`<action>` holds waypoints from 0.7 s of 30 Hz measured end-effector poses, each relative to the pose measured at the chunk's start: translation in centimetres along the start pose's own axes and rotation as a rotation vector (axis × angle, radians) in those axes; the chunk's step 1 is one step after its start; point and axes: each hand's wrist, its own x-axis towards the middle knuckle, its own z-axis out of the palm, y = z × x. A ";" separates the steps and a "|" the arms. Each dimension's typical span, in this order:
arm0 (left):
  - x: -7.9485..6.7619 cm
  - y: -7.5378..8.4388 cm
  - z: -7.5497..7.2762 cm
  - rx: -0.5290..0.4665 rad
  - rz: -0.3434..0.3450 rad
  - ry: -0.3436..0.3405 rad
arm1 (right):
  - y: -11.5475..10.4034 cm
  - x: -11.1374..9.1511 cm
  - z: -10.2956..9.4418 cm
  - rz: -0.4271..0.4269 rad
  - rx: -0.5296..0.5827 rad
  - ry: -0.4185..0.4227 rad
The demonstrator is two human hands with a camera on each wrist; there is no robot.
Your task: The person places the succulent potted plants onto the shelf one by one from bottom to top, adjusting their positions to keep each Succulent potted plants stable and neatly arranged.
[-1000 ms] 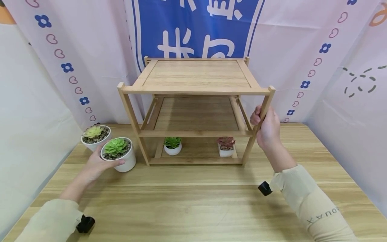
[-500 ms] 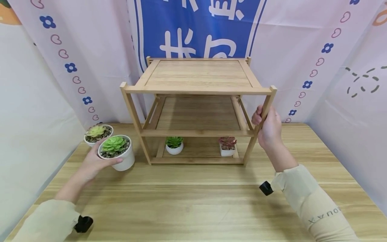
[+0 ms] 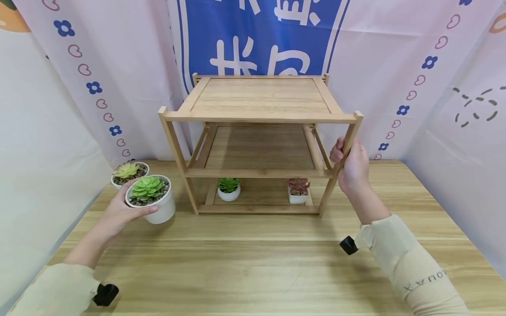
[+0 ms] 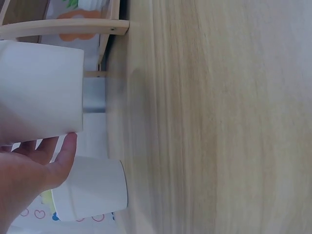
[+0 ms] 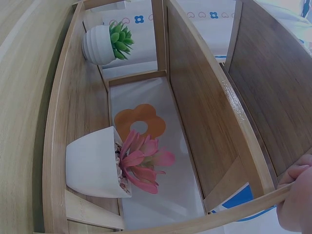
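Note:
My left hand (image 3: 120,213) grips a white round pot (image 3: 164,210) from its left side, thumb across the front. A bright green succulent (image 3: 147,188) in dark pebbles fills it. In the left wrist view, this pot (image 4: 41,90) is raised off the tabletop, its base clear of the wood. My right hand (image 3: 353,169) is wrapped around the right front post of a three-tier wooden shelf (image 3: 258,117), just above the middle tier. Behind the held pot, a second white pot (image 4: 95,187) with a yellowish succulent (image 3: 126,170) stands on the table.
On the shelf's bottom tier sit a small round pot (image 3: 228,194) with a green succulent at left and a square white pot (image 5: 95,163) with a reddish succulent at right. Behind the shelf hangs a patterned curtain (image 3: 379,57) with a blue panel (image 3: 261,30).
My left hand and the green succulent's pot have shifted slightly left, up and toward me, overlapping more of the pot behind. My right hand keeps its grip on the post.

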 end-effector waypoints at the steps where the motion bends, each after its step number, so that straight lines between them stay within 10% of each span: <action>1: -0.1 0.1 0.0 0.002 -0.003 -0.003 | 0.0 0.0 0.0 0.001 0.000 0.001; 21: -1.4 1.4 0.7 -0.034 0.062 -0.101 | 0.0 0.0 0.0 0.000 -0.004 0.011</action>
